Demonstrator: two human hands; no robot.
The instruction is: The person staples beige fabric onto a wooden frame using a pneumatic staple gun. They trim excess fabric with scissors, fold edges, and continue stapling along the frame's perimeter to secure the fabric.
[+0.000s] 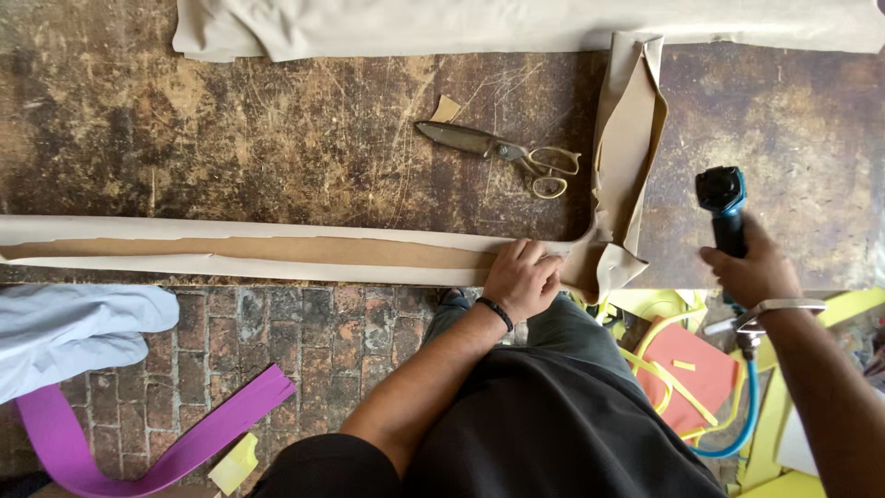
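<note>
Dark clothing point(553, 424) on the person's body fills the bottom of the view, with both forearms reaching out from it. Their right hand point(758, 267) is wrapped tight around the handle of a blue and black power tool point(724, 207), held upright off the right end of the bench, with a blue hose point(751, 406) curling down from it. Their left hand point(524, 277) lies flat, fingers loosely curled, pressing on a long tan strip of material point(277, 251) that runs along the near edge of the worn wooden workbench point(230, 138); it grasps nothing. Just right of that hand the strip bends and folds upward. Brass-handled scissors point(502, 152) lie further back on the bench, well apart from both hands. Below, a purple band point(147, 438) curves over the brick floor point(341, 341), and yellow and orange offcuts point(691, 369) lie to the right.
</note>
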